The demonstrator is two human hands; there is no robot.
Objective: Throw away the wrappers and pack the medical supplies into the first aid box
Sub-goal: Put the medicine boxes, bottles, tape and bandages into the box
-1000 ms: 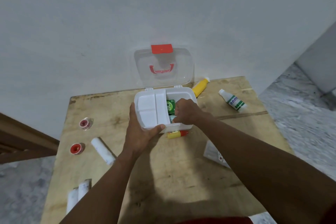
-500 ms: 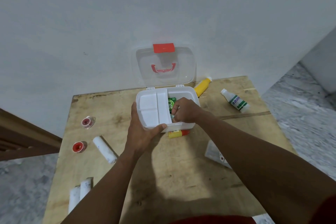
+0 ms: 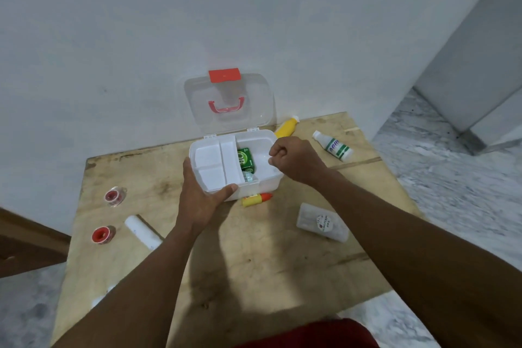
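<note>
Green box (image 3: 246,160): "OB"; bottle (image 3: 335,147), packet (image 3: 322,222) labels too blurred

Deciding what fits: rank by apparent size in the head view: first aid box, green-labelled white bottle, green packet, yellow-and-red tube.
1. first aid box
2. white bottle
3. green packet and yellow-and-red tube: look alike, so unranked.

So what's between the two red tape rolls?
Only bare table between the far tape roll and the near tape roll, seen in the head view.
</note>
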